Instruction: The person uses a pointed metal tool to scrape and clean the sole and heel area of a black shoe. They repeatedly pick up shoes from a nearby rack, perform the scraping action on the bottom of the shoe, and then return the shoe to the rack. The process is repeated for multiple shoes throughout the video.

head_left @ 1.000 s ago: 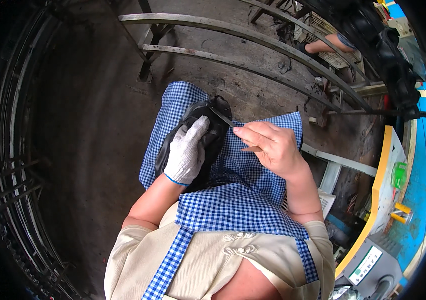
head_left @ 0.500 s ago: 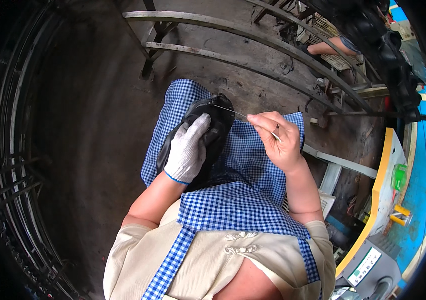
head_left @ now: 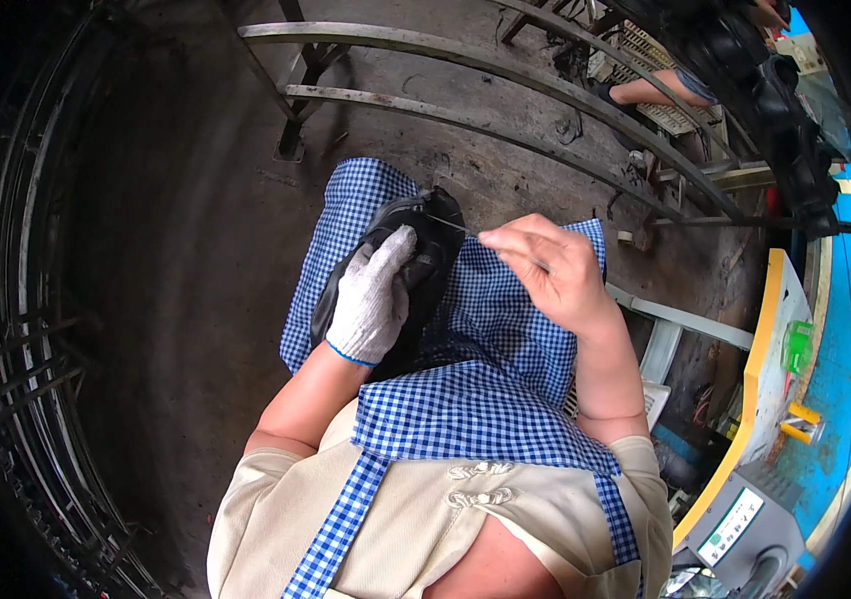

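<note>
A black leather-like shoe (head_left: 428, 262) lies on my lap, over the blue-and-white checked apron (head_left: 505, 314). My left hand (head_left: 367, 304), in a white knitted glove, is closed on the shoe's near left side, with the thumb pressed on top. My bare right hand (head_left: 553, 275) pinches a thin metal needle-like tool (head_left: 455, 226) to the right of the shoe. Its thin shaft points left, and the end reaches the shoe's far part. The very tip cannot be made out against the black surface.
Metal rack rails (head_left: 505, 70) curve across the far side, with black shoes (head_left: 745, 90) at the upper right. Another person's leg (head_left: 650, 88) shows behind the rails. A yellow-edged bench panel (head_left: 760, 389), a green object (head_left: 798, 346) and a grey machine box (head_left: 745, 529) stand right.
My right hand has moved slightly left and up, closer to the shoe. Less of the tool's shaft shows between fingers and shoe. My left hand keeps its grip.
</note>
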`<state>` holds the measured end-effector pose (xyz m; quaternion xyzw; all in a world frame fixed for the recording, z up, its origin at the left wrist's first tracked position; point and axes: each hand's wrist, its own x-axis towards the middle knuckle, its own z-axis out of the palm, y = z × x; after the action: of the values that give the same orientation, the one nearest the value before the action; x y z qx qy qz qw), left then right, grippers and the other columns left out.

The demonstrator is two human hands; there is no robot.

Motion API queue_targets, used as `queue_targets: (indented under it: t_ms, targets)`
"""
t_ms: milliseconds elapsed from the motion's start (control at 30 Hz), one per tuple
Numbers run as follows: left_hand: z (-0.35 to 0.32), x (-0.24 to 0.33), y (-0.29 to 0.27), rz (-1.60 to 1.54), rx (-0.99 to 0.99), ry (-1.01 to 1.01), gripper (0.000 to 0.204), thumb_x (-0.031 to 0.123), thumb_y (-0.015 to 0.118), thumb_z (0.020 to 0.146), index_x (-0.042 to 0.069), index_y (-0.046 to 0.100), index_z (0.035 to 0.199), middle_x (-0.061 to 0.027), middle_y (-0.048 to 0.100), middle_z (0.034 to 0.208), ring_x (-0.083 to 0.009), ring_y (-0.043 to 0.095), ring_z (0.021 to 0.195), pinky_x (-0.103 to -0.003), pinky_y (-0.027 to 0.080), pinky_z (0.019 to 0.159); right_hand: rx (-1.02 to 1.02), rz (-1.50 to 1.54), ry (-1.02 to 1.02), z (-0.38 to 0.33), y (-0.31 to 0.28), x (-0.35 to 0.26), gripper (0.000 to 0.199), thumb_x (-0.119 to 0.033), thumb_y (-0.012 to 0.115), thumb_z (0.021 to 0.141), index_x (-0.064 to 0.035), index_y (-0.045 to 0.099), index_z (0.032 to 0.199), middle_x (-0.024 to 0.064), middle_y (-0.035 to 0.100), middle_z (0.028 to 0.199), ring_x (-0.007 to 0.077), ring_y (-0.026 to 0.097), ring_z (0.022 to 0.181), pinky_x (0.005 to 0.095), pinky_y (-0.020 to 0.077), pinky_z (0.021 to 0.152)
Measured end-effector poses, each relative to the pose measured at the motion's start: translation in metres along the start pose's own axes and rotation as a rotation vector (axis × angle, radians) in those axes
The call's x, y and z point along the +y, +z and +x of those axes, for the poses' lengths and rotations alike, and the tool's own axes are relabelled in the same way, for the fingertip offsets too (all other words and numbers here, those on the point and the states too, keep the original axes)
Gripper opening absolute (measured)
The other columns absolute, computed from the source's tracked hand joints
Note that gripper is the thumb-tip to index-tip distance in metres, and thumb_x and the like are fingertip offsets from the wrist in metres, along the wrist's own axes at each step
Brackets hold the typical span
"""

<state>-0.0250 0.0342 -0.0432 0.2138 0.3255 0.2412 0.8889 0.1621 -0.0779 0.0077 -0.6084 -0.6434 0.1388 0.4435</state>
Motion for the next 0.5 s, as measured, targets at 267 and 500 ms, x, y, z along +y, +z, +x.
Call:
queue_targets:
  t_ms: [267, 500]
  targets:
    - [-0.003, 0.007, 0.004, -0.009, 0.004, -0.037, 0.038, 0.016, 0.058, 0.098, 0.0, 0.052, 0.131, -0.0119, 0.063, 0.121, -0.0199, 0.062, 0.106, -0.031, 0.05, 0.097, 0.169, -0.052, -0.029, -0.007, 0.012, 0.004, 0.023, -0.001, 0.069, 0.087, -0.005, 0.068, 0.11, 0.0095, 0.071, 0.094, 0.019, 0.07, 0.073, 0.0255, 0.0552, 0.058]
    - [0.0, 0.002, -0.002, 0.032, 0.047, -0.061, 0.038, 0.019, 0.06, 0.097, 0.001, 0.053, 0.129, -0.0082, 0.066, 0.112, -0.0131, 0.066, 0.096, -0.021, 0.054, 0.08, 0.127, -0.037, -0.082, -0.009, 0.004, -0.003, 0.031, 0.0, 0.072, 0.082, -0.0078, 0.069, 0.112, 0.0081, 0.071, 0.093, 0.0175, 0.07, 0.07, 0.0255, 0.0563, 0.056]
